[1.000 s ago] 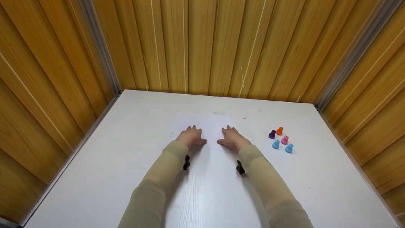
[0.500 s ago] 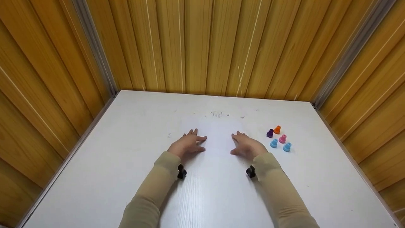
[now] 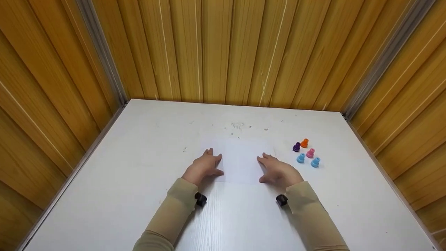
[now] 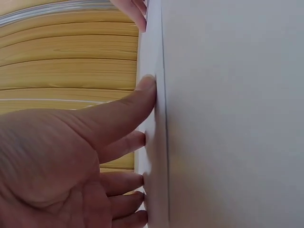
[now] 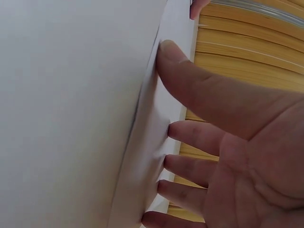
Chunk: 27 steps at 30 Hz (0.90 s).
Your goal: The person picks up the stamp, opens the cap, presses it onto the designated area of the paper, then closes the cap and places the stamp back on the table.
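A thin white sheet of paper (image 3: pixel 240 162) lies flat on the white table, its near edge faintly visible. My left hand (image 3: pixel 205 166) is on its left part, thumb and fingers spread, fingertips touching down. On the right part, my right hand (image 3: pixel 280 171) mirrors it, thumb apart from the other fingers. In the left wrist view the thumb (image 4: pixel 128 107) presses close behind the paper's near edge. The right wrist view shows the right thumb (image 5: pixel 190 78) at that edge, the other fingertips down on the sheet.
To the right stand several small plastic stamp-like pieces: purple (image 3: pixel 296 146), orange (image 3: pixel 305 143), pink (image 3: pixel 310 153) and light blue (image 3: pixel 315 162). Dark scuff marks (image 3: pixel 237 126) show on the table (image 3: pixel 104 181) beyond the paper. Wood-patterned panels (image 3: pixel 216 52) wall the back and sides.
Both hands have come nearer to the body and farther apart. The paper has slid toward the body with them, uncovering more scuff marks behind it. The coloured pieces stay in place.
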{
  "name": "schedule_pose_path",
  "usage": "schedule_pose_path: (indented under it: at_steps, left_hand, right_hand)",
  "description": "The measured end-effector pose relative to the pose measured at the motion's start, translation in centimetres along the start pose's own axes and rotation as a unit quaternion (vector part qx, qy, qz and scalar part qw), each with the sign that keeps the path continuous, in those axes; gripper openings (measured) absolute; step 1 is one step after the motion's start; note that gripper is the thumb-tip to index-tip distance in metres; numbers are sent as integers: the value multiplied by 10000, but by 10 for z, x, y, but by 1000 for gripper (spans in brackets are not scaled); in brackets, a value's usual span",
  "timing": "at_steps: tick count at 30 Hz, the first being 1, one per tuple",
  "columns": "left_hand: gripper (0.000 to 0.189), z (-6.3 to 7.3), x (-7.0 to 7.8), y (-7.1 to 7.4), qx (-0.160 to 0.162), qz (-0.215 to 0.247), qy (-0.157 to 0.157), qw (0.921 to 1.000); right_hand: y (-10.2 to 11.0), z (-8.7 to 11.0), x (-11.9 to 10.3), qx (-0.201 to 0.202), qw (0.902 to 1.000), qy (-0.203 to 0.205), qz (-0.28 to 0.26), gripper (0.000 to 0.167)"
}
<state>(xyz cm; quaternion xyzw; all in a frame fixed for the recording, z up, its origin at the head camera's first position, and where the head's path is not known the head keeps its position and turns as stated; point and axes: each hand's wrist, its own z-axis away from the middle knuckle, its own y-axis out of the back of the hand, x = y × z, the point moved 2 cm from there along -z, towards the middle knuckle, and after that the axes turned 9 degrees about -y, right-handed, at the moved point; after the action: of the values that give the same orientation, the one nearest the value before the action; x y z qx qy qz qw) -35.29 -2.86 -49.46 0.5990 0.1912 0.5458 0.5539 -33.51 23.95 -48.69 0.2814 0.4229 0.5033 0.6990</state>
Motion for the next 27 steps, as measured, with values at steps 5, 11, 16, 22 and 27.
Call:
schedule_pose_path:
  at_steps: [5, 11, 16, 22, 27]
  left_hand:
    - [78, 10, 2, 0, -111, -113, -1, 9999]
    - [78, 14, 5, 3, -101, -119, -96, 9998]
    - [78, 13, 5, 4, -66, -197, -206, 9996]
    - [78, 10, 2, 3, -63, -278, -311, 9991]
    - [80, 8, 2, 1, -104, -207, -215, 9995]
  right_hand:
    - [-3, 12, 5, 68, 9999, 25, -122, 85]
    - [-2, 17, 8, 152, 9997, 143, -154, 83]
    - [0, 16, 11, 187, 9994, 205, -229, 84]
    - [10, 10, 23, 15, 9964, 603, -593, 82]
    - [39, 9, 51, 328, 9825, 968, -1555, 67]
